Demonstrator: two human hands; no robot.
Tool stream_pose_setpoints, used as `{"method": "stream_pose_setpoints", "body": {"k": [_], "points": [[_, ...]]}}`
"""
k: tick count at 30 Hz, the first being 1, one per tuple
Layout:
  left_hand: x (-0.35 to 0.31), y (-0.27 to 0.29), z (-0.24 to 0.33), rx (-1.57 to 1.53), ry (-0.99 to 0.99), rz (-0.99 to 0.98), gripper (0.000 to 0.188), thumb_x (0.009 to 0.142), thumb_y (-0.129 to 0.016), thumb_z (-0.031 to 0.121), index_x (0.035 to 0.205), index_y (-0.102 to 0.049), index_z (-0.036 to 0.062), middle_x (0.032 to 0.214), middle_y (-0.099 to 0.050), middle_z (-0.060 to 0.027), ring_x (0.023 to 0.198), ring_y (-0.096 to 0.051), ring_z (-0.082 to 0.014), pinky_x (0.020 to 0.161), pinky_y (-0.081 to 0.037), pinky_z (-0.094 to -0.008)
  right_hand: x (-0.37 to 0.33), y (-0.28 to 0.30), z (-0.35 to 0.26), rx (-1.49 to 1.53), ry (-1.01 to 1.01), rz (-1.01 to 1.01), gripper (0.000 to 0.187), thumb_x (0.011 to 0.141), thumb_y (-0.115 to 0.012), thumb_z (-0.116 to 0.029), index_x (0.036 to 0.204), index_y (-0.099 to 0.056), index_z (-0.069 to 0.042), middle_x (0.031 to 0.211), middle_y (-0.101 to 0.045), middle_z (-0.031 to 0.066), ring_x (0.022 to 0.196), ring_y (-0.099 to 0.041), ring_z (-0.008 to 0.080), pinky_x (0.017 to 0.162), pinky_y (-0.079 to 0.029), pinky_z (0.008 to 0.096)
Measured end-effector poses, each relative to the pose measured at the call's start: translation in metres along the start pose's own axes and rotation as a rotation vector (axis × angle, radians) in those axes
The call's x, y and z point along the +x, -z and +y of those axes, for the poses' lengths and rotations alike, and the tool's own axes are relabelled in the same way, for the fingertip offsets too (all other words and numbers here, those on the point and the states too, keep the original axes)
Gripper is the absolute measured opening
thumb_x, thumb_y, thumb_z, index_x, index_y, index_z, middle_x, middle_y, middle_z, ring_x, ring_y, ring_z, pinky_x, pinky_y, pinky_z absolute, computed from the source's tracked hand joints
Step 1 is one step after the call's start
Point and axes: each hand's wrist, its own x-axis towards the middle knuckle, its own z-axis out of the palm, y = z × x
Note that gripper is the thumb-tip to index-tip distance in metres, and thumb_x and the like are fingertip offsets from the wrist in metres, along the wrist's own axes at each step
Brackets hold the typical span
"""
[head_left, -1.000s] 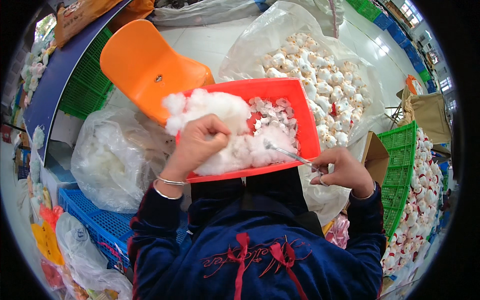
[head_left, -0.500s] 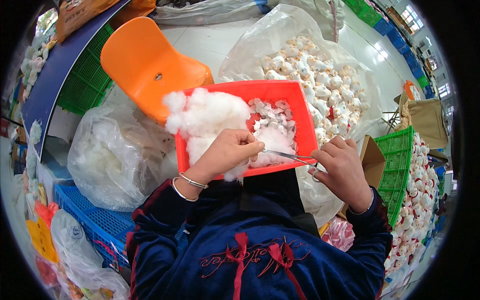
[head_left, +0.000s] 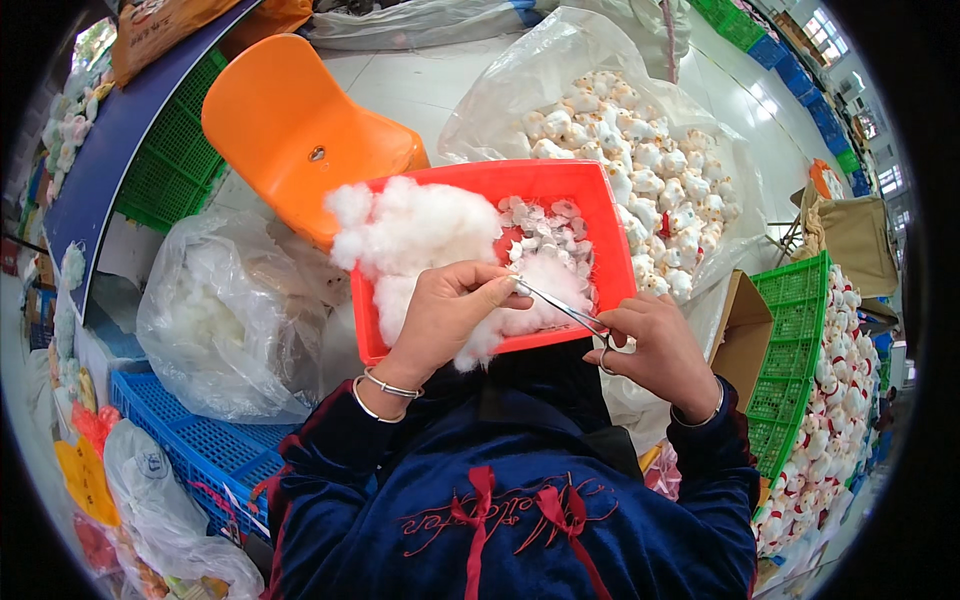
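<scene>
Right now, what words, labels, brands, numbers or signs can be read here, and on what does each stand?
Dark blue top: red script across the front, wording not copied here.
Orange sack, upper left: printed characters, too small and blurred to read.
Whitish plastic bag, lower left: small blue mark, too small to read.
No other text is readable.

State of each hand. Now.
Left hand: closed, pinching a small white bit, too small to identify.
Right hand: closed, holding a ring-handled metal tool.
</scene>
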Motion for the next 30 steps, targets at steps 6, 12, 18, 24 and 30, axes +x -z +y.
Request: {"method": "stream_pose_setpoints", "body": {"k": [6,12,18,24,30], "points": [[0.002,0.003,-0.008,-0.001,-0.021,0.049,0.016,0.102,-0.067,0.006,0.110,-0.072,-0.0062,0.102,-0.076,-0.0128,0.096,-0.077,-0.0222,0.086,-0.060,-0.0297,0.003,0.001,-0.001,0.097,0.054,0.019,0.028,0.076,-0.087,-0.026,0.085,-0.069,-0.006,0.074,-0.065,0.0060,0.076,-0.063,0.0273,0.068,-0.043,0.0417],[0.001,-0.002,-0.006,-0.005,-0.052,0.060,0.009,0.101,-0.067,0.004,0.103,-0.069,-0.0039,0.101,-0.075,-0.0124,0.095,-0.077,-0.0218,0.085,-0.060,-0.0291,0.004,-0.004,-0.003,0.094,0.068,0.047,0.027,0.075,-0.087,-0.024,0.083,-0.069,-0.005,0.071,-0.064,0.0077,0.072,-0.063,0.0284,0.065,-0.046,0.0419],[0.001,-0.001,-0.005,0.023,-0.032,0.051,0.008,0.101,-0.067,0.005,0.101,-0.069,-0.0033,0.102,-0.075,-0.0129,0.094,-0.077,-0.0216,0.083,-0.060,-0.0285,0.005,-0.006,-0.004,0.138,0.075,0.030,0.028,0.075,-0.087,-0.023,0.083,-0.068,-0.003,0.071,-0.063,0.0097,0.070,-0.062,0.0290,0.064,-0.046,0.0423],[0.001,0.000,-0.007,-0.018,-0.031,0.048,0.009,0.101,-0.067,0.006,0.101,-0.069,-0.0036,0.100,-0.075,-0.0131,0.093,-0.077,-0.0219,0.084,-0.060,-0.0296,0.006,-0.009,-0.002,0.176,0.080,0.014,0.028,0.076,-0.087,-0.022,0.082,-0.067,-0.003,0.070,-0.061,0.0102,0.070,-0.061,0.0301,0.064,-0.046,0.0422],[-0.002,-0.003,-0.009,-0.087,-0.062,0.068,0.009,0.101,-0.068,0.006,0.102,-0.069,-0.0034,0.099,-0.075,-0.0130,0.093,-0.077,-0.0220,0.085,-0.061,-0.0308,0.007,-0.007,0.000,0.126,0.121,0.036,0.028,0.076,-0.086,-0.023,0.080,-0.066,-0.004,0.070,-0.061,0.0093,0.071,-0.061,0.0300,0.064,-0.045,0.0425]]}}
